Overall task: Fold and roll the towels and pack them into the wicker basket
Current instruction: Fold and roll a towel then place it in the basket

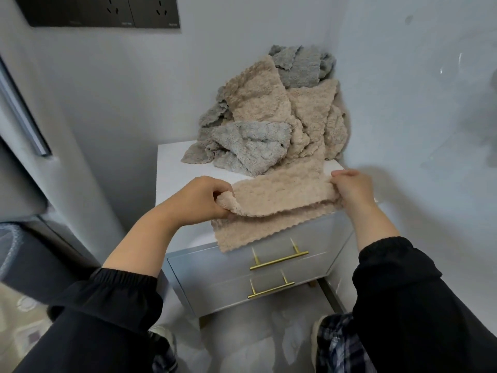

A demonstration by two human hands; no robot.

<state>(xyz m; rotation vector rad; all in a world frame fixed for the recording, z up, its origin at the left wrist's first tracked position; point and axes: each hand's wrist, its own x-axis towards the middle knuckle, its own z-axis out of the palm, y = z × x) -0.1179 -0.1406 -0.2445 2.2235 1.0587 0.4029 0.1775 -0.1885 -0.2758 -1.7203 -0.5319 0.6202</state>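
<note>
A beige fluffy towel (274,203) lies at the front edge of a white nightstand (172,168), doubled over, its lower layer hanging past the edge. My left hand (199,200) grips the towel's left end. At the right end my right hand (352,187) pinches the folded edge. Behind it a heap of beige and grey towels (269,117) is piled in the corner against the wall. No wicker basket is in view.
The nightstand has two grey drawers with brass bar handles (279,259). Walls close it in behind and to the right. A dark socket panel (107,10) is on the wall above left. My feet (333,343) stand on the pale floor below.
</note>
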